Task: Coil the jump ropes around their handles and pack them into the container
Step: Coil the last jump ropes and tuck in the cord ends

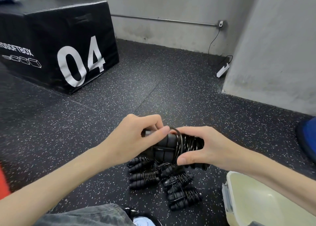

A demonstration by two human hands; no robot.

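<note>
**Inspector:** Head view check. Where is the jump rope [177,147] and how is it held?

**Technician:** It is held above the floor [136,95], between both hands. The right hand [206,150] clamps thumb and fingers around the paired black handles over the wound turns. The left hand [135,140] pinches the loose end of the cord at the handle tops, fingers curled on it.

**Inspector:** Handling properties?

**Technician:** Judged light. The cord looks thin, glossy and springy, so turns will likely slip or unwind if released. The handles look ribbed and soft, which should give good purchase. Recommended hold: across both handles over the coil, with the free end secured before transfer.

**Inspector:** Destination?

**Technician:** The container [229,198], a pale open bin, stands on the floor at lower right, just beside the right forearm. Its visible interior shows no ropes.

**Inspector:** Surroundings and obstructions?

**Technician:** Several coiled ropes [164,179] lie on the floor directly below the hands, near the container. A black box marked 04 [56,42] stands well apart at upper left. A white power strip [222,70] lies by the wall. A blue object [307,136] sits at the right edge. Nothing blocks the path to the container.
</note>
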